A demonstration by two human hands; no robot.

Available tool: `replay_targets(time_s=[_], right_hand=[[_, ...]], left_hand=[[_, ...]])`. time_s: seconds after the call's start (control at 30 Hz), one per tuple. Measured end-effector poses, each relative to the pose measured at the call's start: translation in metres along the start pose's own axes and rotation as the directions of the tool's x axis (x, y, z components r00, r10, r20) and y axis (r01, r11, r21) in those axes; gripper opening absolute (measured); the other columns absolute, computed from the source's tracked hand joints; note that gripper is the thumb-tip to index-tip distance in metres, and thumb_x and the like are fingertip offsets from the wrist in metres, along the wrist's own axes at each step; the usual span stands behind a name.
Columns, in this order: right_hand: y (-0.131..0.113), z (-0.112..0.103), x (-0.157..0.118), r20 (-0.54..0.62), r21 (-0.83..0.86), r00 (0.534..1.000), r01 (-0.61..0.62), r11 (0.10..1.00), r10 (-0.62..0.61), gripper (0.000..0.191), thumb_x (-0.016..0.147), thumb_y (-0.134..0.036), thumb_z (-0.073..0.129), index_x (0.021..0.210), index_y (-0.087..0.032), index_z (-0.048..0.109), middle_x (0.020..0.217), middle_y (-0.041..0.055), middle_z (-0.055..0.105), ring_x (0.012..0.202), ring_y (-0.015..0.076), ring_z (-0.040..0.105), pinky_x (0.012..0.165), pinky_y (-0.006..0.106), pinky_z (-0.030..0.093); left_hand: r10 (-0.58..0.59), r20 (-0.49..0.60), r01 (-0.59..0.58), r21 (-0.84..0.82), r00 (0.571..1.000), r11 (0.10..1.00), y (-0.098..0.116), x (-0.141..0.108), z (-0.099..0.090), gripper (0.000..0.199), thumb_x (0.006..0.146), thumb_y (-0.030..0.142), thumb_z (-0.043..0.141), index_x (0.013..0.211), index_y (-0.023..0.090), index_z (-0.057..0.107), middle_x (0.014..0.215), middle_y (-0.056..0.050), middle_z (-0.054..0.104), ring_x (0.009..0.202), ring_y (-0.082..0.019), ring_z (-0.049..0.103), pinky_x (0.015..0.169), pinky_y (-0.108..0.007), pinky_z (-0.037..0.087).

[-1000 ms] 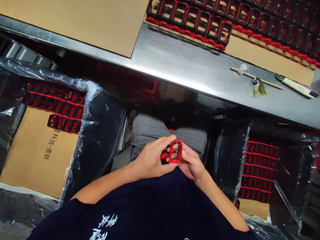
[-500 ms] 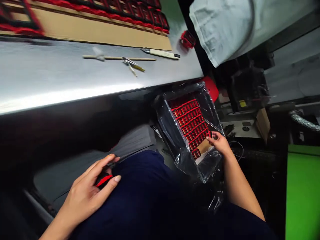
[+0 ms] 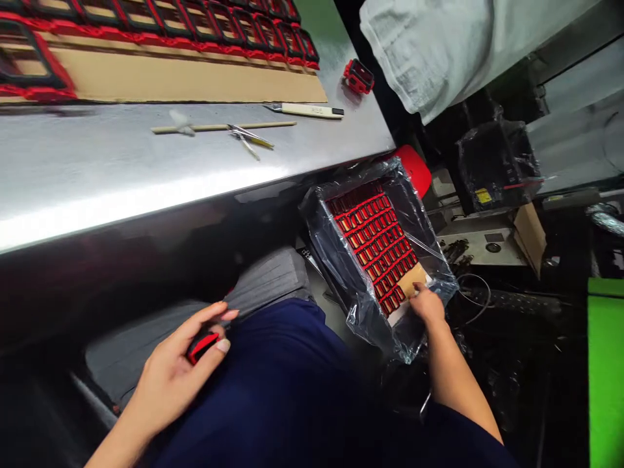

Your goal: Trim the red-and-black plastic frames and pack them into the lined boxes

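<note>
In my left hand [image 3: 180,364], a small red and black piece [image 3: 202,348] rests between the curled fingers and the thumb, above my lap. My right hand [image 3: 428,305] reaches into a plastic-lined box [image 3: 336,273] at the lower right. Its fingers look closed over bare brown cardboard [image 3: 412,279]; what they hold, if anything, is hidden. Rows of red and black frames [image 3: 375,240] fill most of the box, with a shorter row beside my right hand.
On the metal table [image 3: 121,169] lie more frames [image 3: 209,26] on cardboard, a white-handled knife [image 3: 312,110], a wooden stick [image 3: 209,127], tweezers [image 3: 251,138] and a single red frame [image 3: 359,77]. A white cloth [image 3: 429,52] hangs at the top right. A green panel [image 3: 607,364] stands far right.
My right hand has moved down in the box, from the right ends of the rows to the bare cardboard. My left hand keeps its red and black piece. The view has shifted slightly.
</note>
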State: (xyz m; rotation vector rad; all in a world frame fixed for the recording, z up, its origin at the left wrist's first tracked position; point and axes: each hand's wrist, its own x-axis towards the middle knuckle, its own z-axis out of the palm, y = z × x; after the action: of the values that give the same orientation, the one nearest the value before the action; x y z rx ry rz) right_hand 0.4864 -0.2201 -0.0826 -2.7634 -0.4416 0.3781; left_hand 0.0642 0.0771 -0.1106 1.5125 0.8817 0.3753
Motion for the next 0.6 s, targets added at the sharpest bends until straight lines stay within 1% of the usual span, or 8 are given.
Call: replay_targets(time_s=[0.1, 0.17, 0.2, 0.3, 0.33, 0.37, 0.47, 0.6], right_hand=[[-0.053, 0.014, -0.015, -0.012, 0.090, 0.994, 0.113, 0.990, -0.112, 0.014, 0.088, -0.026, 0.065, 0.098, -0.019, 0.072, 0.088, 0.0134, 0.074, 0.087, 0.0283, 0.069, 0.077, 0.040, 0.052], [-0.106, 0.042, -0.040, 0.087, 0.211, 0.960, 0.244, 0.947, -0.267, 0.026, 0.089, -0.038, 0.063, 0.106, -0.020, 0.070, 0.090, 0.0101, 0.075, 0.082, 0.0254, 0.070, 0.076, 0.039, 0.054], [-0.134, 0.059, -0.058, 0.177, 0.296, 0.908, 0.318, 0.901, -0.379, 0.030, 0.086, -0.042, 0.067, 0.108, -0.022, 0.071, 0.088, 0.0070, 0.075, 0.079, 0.0234, 0.070, 0.076, 0.038, 0.055], [-0.211, 0.106, -0.123, 0.393, 0.632, 0.502, 0.461, 0.623, -0.770, 0.042, 0.077, -0.039, 0.082, 0.114, -0.024, 0.070, 0.081, 0.0024, 0.074, 0.066, 0.0184, 0.067, 0.067, 0.033, 0.056], [-0.229, 0.118, -0.141, 0.390, 0.683, 0.414, 0.468, 0.560, -0.822, 0.039, 0.076, -0.037, 0.082, 0.111, -0.024, 0.070, 0.077, 0.0011, 0.072, 0.063, 0.0169, 0.065, 0.065, 0.031, 0.055], [-0.243, 0.128, -0.156, 0.374, 0.715, 0.372, 0.468, 0.519, -0.850, 0.030, 0.079, -0.035, 0.081, 0.104, -0.024, 0.071, 0.069, -0.0011, 0.069, 0.058, 0.0152, 0.062, 0.062, 0.030, 0.053], [-0.265, 0.146, -0.174, 0.409, 0.744, 0.347, 0.410, 0.528, -0.844, 0.014, 0.083, -0.033, 0.077, 0.089, -0.023, 0.070, 0.056, -0.0055, 0.058, 0.049, 0.0112, 0.051, 0.053, 0.026, 0.047], [-0.268, 0.149, -0.169, 0.492, 0.791, 0.221, 0.290, 0.539, -0.842, 0.018, 0.079, -0.027, 0.080, 0.093, -0.022, 0.071, 0.056, -0.0077, 0.057, 0.049, 0.0090, 0.049, 0.052, 0.023, 0.045]], left_hand=[[-0.282, 0.049, 0.260, -0.565, 0.958, 0.783, 0.012, 0.001, 0.016, 0.036, 0.080, 0.033, 0.064, 0.113, 0.019, 0.066, 0.099, -0.010, 0.077, 0.069, -0.018, 0.069, 0.064, -0.034, 0.062], [-0.389, 0.059, 0.307, -0.725, 0.919, 0.616, 0.022, 0.005, 0.028, 0.031, 0.076, 0.028, 0.068, 0.105, 0.018, 0.065, 0.091, -0.007, 0.076, 0.072, -0.018, 0.070, 0.070, -0.035, 0.062], [-0.412, 0.050, 0.300, -0.764, 0.910, 0.571, 0.025, 0.008, 0.033, 0.028, 0.077, 0.029, 0.070, 0.102, 0.018, 0.064, 0.090, -0.006, 0.075, 0.074, -0.018, 0.071, 0.073, -0.035, 0.062], [-0.410, -0.048, 0.242, -0.742, 0.911, 0.626, 0.030, 0.014, 0.036, 0.035, 0.080, 0.043, 0.076, 0.102, 0.019, 0.062, 0.092, -0.005, 0.073, 0.073, -0.016, 0.071, 0.069, -0.031, 0.059], [-0.401, -0.098, 0.221, -0.705, 0.911, 0.674, 0.030, 0.013, 0.034, 0.039, 0.079, 0.047, 0.077, 0.103, 0.019, 0.062, 0.092, -0.005, 0.072, 0.070, -0.014, 0.069, 0.064, -0.028, 0.056], [-0.393, -0.153, 0.198, -0.668, 0.907, 0.717, 0.029, 0.009, 0.031, 0.042, 0.079, 0.050, 0.077, 0.104, 0.019, 0.064, 0.091, -0.005, 0.072, 0.067, -0.013, 0.067, 0.061, -0.026, 0.054], [-0.374, -0.291, 0.114, -0.635, 0.881, 0.764, 0.025, -0.013, 0.022, 0.044, 0.085, 0.052, 0.070, 0.114, 0.018, 0.068, 0.098, -0.007, 0.074, 0.073, -0.015, 0.067, 0.065, -0.028, 0.054], [-0.294, -0.250, 0.028, -0.716, 0.923, 0.697, 0.015, -0.048, 0.012, 0.051, 0.085, 0.032, 0.063, 0.134, 0.020, 0.063, 0.121, -0.010, 0.071, 0.107, -0.024, 0.068, 0.095, -0.038, 0.054]])
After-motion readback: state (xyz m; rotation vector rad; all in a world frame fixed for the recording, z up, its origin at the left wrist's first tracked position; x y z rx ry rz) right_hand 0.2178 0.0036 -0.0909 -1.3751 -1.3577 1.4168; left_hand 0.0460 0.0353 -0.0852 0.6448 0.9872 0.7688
